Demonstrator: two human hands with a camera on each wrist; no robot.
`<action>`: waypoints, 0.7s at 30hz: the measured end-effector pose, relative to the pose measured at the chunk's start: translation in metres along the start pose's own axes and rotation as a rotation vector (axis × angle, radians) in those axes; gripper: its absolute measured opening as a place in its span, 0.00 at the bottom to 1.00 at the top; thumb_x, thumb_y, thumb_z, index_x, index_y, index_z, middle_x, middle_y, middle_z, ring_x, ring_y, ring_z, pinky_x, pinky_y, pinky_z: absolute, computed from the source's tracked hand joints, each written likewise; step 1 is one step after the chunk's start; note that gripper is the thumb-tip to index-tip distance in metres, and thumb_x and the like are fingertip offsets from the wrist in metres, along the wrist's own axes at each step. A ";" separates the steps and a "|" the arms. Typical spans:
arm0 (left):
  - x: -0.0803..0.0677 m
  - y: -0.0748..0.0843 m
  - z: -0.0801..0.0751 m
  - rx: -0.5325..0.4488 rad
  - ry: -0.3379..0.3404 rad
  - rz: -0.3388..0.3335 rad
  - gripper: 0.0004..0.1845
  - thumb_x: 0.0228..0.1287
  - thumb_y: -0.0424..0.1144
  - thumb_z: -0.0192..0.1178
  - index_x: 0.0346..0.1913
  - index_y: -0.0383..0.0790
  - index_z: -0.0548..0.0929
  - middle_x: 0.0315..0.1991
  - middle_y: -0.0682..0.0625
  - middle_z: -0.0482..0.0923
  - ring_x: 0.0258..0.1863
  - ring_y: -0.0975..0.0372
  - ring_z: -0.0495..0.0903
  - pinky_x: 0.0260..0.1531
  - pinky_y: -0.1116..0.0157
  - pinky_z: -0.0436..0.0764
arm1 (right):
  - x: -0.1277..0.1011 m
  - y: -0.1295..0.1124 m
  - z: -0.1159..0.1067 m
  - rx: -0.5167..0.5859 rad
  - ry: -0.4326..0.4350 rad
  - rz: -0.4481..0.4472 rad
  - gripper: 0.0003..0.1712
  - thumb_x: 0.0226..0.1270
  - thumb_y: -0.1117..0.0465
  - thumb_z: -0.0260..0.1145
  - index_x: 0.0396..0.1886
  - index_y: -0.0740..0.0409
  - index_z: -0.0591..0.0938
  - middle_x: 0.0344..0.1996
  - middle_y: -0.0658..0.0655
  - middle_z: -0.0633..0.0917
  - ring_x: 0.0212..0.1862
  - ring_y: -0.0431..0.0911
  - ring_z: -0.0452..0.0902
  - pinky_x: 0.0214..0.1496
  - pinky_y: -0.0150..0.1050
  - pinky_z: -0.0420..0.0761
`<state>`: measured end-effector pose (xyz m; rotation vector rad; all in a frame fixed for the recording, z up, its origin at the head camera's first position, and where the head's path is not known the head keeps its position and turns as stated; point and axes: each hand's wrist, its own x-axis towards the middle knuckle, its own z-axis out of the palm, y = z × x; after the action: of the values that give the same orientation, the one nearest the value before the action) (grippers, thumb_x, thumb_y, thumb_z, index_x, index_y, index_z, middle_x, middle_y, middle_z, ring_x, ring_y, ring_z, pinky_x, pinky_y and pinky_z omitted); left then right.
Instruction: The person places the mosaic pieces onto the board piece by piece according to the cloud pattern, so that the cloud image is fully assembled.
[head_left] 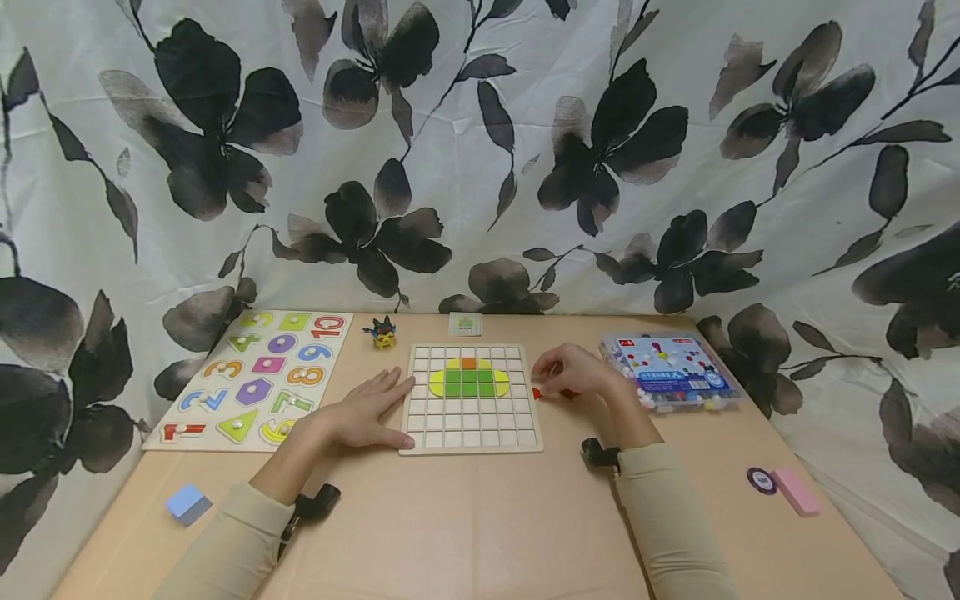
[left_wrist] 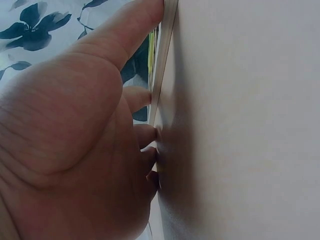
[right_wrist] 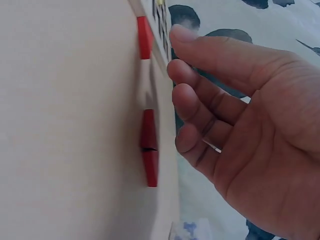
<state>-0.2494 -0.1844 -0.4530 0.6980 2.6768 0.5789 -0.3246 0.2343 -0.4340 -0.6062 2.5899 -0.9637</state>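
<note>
Resting flat with fingers spread, left hand (head_left: 369, 408) against the left edge of the grid board (head_left: 471, 433) on the desk (head_left: 480, 517), right hand (head_left: 573, 372) loosely curled, holding nothing, hovering over red pieces (right_wrist: 148, 150) just right of the board.

1. The left hand (head_left: 365, 414) lay flat, palm down, fingers straight and pointing forward-right — thumb spread apart from the others.
2. The left forearm, in a cream sleeve, ran back toward the lower left.
3. The right hand (head_left: 573, 373) hovered with fingers loosely curled — nothing pinched between them.
4. The right forearm, sleeved alike, extended back toward the lower right.
</note>
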 end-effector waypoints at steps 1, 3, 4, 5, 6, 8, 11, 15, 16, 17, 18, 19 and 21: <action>0.000 0.000 0.000 -0.001 0.000 -0.001 0.59 0.59 0.69 0.68 0.85 0.45 0.52 0.86 0.37 0.39 0.85 0.41 0.37 0.83 0.40 0.43 | 0.000 0.001 0.001 0.011 -0.012 0.012 0.12 0.61 0.65 0.78 0.45 0.55 0.90 0.34 0.54 0.86 0.31 0.46 0.76 0.30 0.35 0.78; 0.000 0.001 0.000 -0.003 -0.002 -0.003 0.59 0.59 0.69 0.68 0.85 0.46 0.52 0.86 0.37 0.39 0.85 0.41 0.37 0.83 0.40 0.43 | 0.001 0.002 0.004 0.030 -0.033 0.018 0.11 0.60 0.66 0.79 0.42 0.56 0.89 0.32 0.53 0.85 0.28 0.45 0.75 0.27 0.34 0.76; 0.000 0.001 0.000 -0.004 -0.002 -0.004 0.59 0.59 0.69 0.68 0.85 0.46 0.52 0.86 0.37 0.39 0.85 0.41 0.37 0.83 0.40 0.43 | 0.002 0.002 0.005 0.040 -0.041 0.021 0.11 0.60 0.67 0.79 0.42 0.57 0.89 0.31 0.54 0.85 0.27 0.45 0.74 0.26 0.34 0.75; -0.001 0.001 0.000 -0.005 -0.001 -0.004 0.59 0.59 0.69 0.68 0.85 0.46 0.52 0.86 0.37 0.39 0.85 0.41 0.37 0.83 0.40 0.43 | 0.002 0.002 0.005 0.047 -0.044 0.021 0.10 0.60 0.67 0.78 0.41 0.58 0.89 0.30 0.53 0.85 0.26 0.45 0.74 0.25 0.34 0.74; -0.001 0.001 0.000 -0.007 -0.001 -0.005 0.59 0.59 0.69 0.68 0.85 0.46 0.53 0.86 0.37 0.39 0.85 0.41 0.37 0.83 0.40 0.43 | 0.003 0.002 0.006 0.056 -0.045 0.023 0.09 0.60 0.68 0.78 0.40 0.58 0.89 0.29 0.53 0.84 0.26 0.44 0.73 0.25 0.33 0.73; -0.001 0.002 -0.001 -0.009 0.000 -0.008 0.59 0.59 0.69 0.68 0.85 0.46 0.52 0.86 0.37 0.39 0.85 0.41 0.37 0.83 0.39 0.43 | 0.004 0.002 0.008 0.063 -0.045 0.020 0.09 0.60 0.69 0.78 0.40 0.60 0.88 0.29 0.53 0.84 0.26 0.43 0.73 0.24 0.33 0.72; -0.002 0.002 -0.001 -0.011 0.001 -0.010 0.59 0.59 0.69 0.68 0.85 0.46 0.52 0.86 0.37 0.39 0.85 0.42 0.36 0.82 0.39 0.43 | 0.004 0.001 0.009 0.073 -0.041 0.033 0.08 0.61 0.69 0.77 0.40 0.61 0.88 0.28 0.53 0.83 0.25 0.43 0.72 0.23 0.33 0.71; -0.002 0.002 0.000 -0.011 0.001 -0.013 0.59 0.59 0.69 0.68 0.85 0.46 0.52 0.86 0.38 0.38 0.85 0.42 0.36 0.82 0.39 0.43 | 0.004 0.002 0.009 0.078 -0.035 0.042 0.08 0.61 0.70 0.76 0.40 0.62 0.88 0.28 0.53 0.84 0.24 0.43 0.71 0.22 0.32 0.70; -0.002 0.002 0.000 -0.012 0.002 -0.012 0.59 0.59 0.69 0.68 0.85 0.46 0.53 0.86 0.37 0.39 0.85 0.42 0.36 0.82 0.39 0.43 | 0.004 0.002 0.009 0.079 -0.033 0.042 0.08 0.61 0.71 0.76 0.40 0.62 0.88 0.28 0.53 0.84 0.24 0.43 0.71 0.22 0.32 0.70; -0.002 0.002 0.000 -0.012 0.002 -0.012 0.59 0.59 0.69 0.68 0.85 0.46 0.53 0.86 0.37 0.39 0.85 0.42 0.36 0.82 0.39 0.43 | 0.004 0.002 0.009 0.076 -0.031 0.039 0.08 0.62 0.71 0.75 0.40 0.62 0.88 0.27 0.53 0.84 0.24 0.43 0.72 0.22 0.32 0.70; -0.002 0.002 0.000 -0.011 0.003 -0.011 0.59 0.59 0.69 0.68 0.85 0.46 0.53 0.86 0.37 0.39 0.85 0.42 0.36 0.83 0.39 0.43 | 0.004 0.002 0.009 0.076 -0.029 0.038 0.08 0.62 0.71 0.75 0.40 0.63 0.88 0.27 0.53 0.85 0.24 0.43 0.72 0.22 0.32 0.70; -0.002 0.002 0.000 -0.009 0.003 -0.010 0.59 0.59 0.69 0.68 0.85 0.46 0.53 0.86 0.37 0.39 0.85 0.42 0.36 0.83 0.40 0.43 | 0.004 0.003 0.009 0.074 -0.027 0.034 0.08 0.62 0.72 0.75 0.40 0.63 0.88 0.27 0.53 0.85 0.24 0.43 0.72 0.22 0.32 0.70; -0.002 0.002 0.000 -0.010 0.002 -0.009 0.59 0.59 0.69 0.68 0.85 0.46 0.53 0.86 0.37 0.39 0.85 0.42 0.36 0.83 0.40 0.43 | 0.004 0.003 0.009 0.068 -0.022 0.028 0.07 0.62 0.72 0.75 0.40 0.63 0.89 0.27 0.53 0.85 0.24 0.44 0.72 0.22 0.32 0.71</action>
<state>-0.2470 -0.1837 -0.4517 0.6825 2.6759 0.5907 -0.3246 0.2296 -0.4436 -0.5575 2.5286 -1.0260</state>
